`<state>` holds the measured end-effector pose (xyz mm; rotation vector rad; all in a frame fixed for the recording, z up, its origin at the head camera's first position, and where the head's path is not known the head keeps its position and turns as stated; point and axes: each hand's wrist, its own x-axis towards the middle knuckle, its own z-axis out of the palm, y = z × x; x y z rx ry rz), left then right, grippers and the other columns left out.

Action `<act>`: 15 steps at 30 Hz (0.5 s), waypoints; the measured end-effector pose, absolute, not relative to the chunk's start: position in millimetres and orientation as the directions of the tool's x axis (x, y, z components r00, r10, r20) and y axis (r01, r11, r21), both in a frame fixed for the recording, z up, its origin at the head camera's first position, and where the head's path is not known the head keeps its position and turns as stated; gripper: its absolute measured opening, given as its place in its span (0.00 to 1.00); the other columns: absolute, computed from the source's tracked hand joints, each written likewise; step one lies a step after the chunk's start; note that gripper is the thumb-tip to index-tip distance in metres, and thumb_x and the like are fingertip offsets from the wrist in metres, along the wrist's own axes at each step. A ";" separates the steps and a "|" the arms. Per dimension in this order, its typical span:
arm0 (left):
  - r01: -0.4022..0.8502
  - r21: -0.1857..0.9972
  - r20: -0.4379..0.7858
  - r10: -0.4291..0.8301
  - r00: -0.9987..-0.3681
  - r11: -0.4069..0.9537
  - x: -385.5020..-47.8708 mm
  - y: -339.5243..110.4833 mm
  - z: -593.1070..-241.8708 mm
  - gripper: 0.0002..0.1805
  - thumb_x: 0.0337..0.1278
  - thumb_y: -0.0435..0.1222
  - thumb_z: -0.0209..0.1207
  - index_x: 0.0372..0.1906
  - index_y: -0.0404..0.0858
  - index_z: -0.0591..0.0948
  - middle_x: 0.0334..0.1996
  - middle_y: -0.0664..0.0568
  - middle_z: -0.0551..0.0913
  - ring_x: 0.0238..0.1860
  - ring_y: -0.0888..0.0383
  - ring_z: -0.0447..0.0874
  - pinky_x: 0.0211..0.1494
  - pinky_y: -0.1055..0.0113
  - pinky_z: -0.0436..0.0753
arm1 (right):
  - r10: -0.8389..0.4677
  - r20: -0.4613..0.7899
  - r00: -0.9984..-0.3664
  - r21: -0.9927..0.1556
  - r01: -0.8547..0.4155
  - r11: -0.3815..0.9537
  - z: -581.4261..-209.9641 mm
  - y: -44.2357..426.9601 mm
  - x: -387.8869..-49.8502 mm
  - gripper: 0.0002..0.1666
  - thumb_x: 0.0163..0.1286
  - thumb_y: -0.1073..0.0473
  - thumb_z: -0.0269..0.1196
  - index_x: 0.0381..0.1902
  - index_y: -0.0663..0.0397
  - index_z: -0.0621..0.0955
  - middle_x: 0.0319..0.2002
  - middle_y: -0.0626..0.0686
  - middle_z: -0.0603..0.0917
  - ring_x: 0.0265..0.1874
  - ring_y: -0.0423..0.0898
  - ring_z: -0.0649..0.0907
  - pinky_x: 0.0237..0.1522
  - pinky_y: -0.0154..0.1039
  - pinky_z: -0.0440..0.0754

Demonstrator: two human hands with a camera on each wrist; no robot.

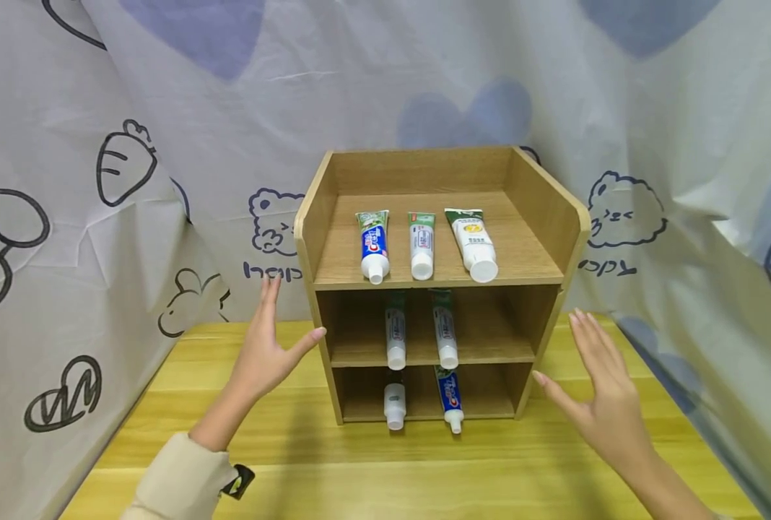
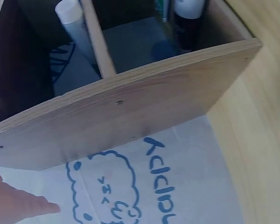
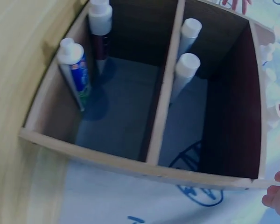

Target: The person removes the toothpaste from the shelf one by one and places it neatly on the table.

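A wooden shelf unit (image 1: 424,285) stands on the table. On its top board lie three tubes, caps forward: a blue and green one (image 1: 375,245), a slim white and green one (image 1: 421,245) and a wider white one (image 1: 473,244). The middle level holds two white tubes (image 1: 395,336), (image 1: 445,334). At the bottom lie a white-capped tube (image 1: 395,404) and a blue tube (image 1: 450,397). My left hand (image 1: 265,361) is held beside the unit's left side, fingers straight, holding nothing. My right hand (image 1: 603,393), also empty with fingers extended, is off the right side.
The yellow wooden table (image 1: 359,469) extends in front of the unit and on both sides. A white cloth (image 1: 359,87) with printed drawings hangs behind and at the sides. A dark object (image 1: 237,482) shows at the left sleeve's cuff.
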<state>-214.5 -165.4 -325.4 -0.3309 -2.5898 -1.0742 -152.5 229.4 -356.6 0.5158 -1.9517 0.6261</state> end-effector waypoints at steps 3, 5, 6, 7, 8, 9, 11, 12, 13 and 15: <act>0.344 0.665 0.389 0.085 -0.917 0.663 -217.6 -162.5 -316.8 0.52 0.52 0.52 0.59 0.74 0.49 0.40 0.74 0.51 0.33 0.73 0.41 0.40 0.69 0.34 0.49 | -0.085 0.912 -0.402 -0.195 -0.607 0.770 -348.0 224.1 -155.1 0.46 0.62 0.34 0.54 0.61 0.69 0.69 0.62 0.64 0.71 0.68 0.42 0.63 0.71 0.33 0.57; 0.360 0.675 0.411 0.077 -0.908 0.644 -219.4 -160.6 -311.8 0.51 0.52 0.51 0.59 0.74 0.48 0.41 0.75 0.51 0.35 0.73 0.42 0.41 0.70 0.36 0.49 | -0.082 0.916 -0.392 -0.193 -0.612 0.767 -342.4 220.3 -157.1 0.45 0.62 0.34 0.54 0.60 0.69 0.70 0.61 0.65 0.71 0.67 0.42 0.64 0.71 0.33 0.58; 0.368 0.678 0.423 0.071 -0.903 0.636 -220.1 -159.7 -309.7 0.50 0.52 0.50 0.59 0.74 0.48 0.42 0.75 0.51 0.37 0.73 0.42 0.43 0.71 0.37 0.50 | -0.080 0.919 -0.387 -0.192 -0.614 0.765 -339.6 218.5 -158.0 0.45 0.62 0.34 0.55 0.60 0.69 0.70 0.60 0.66 0.72 0.67 0.42 0.65 0.70 0.33 0.59; 0.380 0.684 0.440 0.063 -0.896 0.623 -220.5 -158.9 -307.4 0.49 0.52 0.50 0.60 0.74 0.47 0.43 0.75 0.51 0.40 0.73 0.43 0.45 0.71 0.39 0.51 | -0.078 0.922 -0.379 -0.190 -0.619 0.762 -336.4 216.5 -159.0 0.45 0.62 0.34 0.55 0.60 0.69 0.70 0.59 0.67 0.72 0.67 0.42 0.65 0.70 0.33 0.59; 0.394 0.687 0.461 0.054 -0.886 0.610 -220.7 -157.7 -304.8 0.49 0.52 0.48 0.60 0.74 0.47 0.45 0.75 0.50 0.43 0.73 0.43 0.48 0.71 0.41 0.53 | -0.074 0.925 -0.373 -0.191 -0.625 0.757 -332.9 214.4 -160.1 0.45 0.62 0.35 0.55 0.59 0.69 0.71 0.59 0.68 0.73 0.66 0.41 0.66 0.70 0.33 0.60; 0.412 0.692 0.483 0.043 -0.875 0.593 -221.4 -156.3 -302.1 0.48 0.52 0.47 0.60 0.74 0.46 0.47 0.74 0.50 0.46 0.72 0.44 0.50 0.72 0.43 0.55 | -0.070 0.927 -0.368 -0.192 -0.628 0.754 -329.3 212.8 -161.2 0.45 0.62 0.35 0.55 0.59 0.69 0.71 0.58 0.68 0.73 0.66 0.41 0.66 0.70 0.33 0.61; 0.450 0.699 0.526 0.026 -0.850 0.556 -222.9 -153.3 -295.5 0.46 0.52 0.45 0.61 0.73 0.45 0.50 0.73 0.49 0.51 0.71 0.44 0.55 0.71 0.46 0.59 | -0.055 0.930 -0.364 -0.204 -0.635 0.745 -322.0 210.2 -163.9 0.44 0.62 0.35 0.56 0.60 0.68 0.71 0.58 0.68 0.74 0.65 0.45 0.68 0.69 0.32 0.61; 0.470 0.703 0.546 0.019 -0.838 0.534 -224.1 -151.6 -291.5 0.46 0.51 0.44 0.61 0.73 0.44 0.51 0.73 0.48 0.52 0.70 0.44 0.57 0.71 0.47 0.61 | -0.045 0.930 -0.364 -0.213 -0.638 0.740 -318.1 209.0 -165.6 0.45 0.61 0.34 0.56 0.60 0.68 0.71 0.58 0.68 0.74 0.65 0.47 0.69 0.69 0.31 0.62; 0.490 0.704 0.564 0.014 -0.825 0.514 -225.4 -149.9 -287.0 0.45 0.51 0.42 0.62 0.72 0.43 0.52 0.72 0.47 0.54 0.69 0.44 0.58 0.70 0.49 0.62 | -0.035 0.930 -0.365 -0.224 -0.641 0.734 -314.0 207.5 -167.6 0.45 0.61 0.34 0.56 0.60 0.68 0.71 0.58 0.67 0.74 0.64 0.50 0.71 0.68 0.30 0.62; 0.515 0.707 0.585 0.008 -0.811 0.486 -228.2 -148.3 -277.5 0.44 0.52 0.41 0.62 0.72 0.41 0.53 0.72 0.46 0.55 0.69 0.44 0.59 0.69 0.49 0.64 | -0.010 0.927 -0.376 -0.254 -0.645 0.721 -306.3 204.2 -172.5 0.46 0.60 0.33 0.56 0.61 0.66 0.71 0.58 0.66 0.74 0.61 0.57 0.72 0.67 0.27 0.62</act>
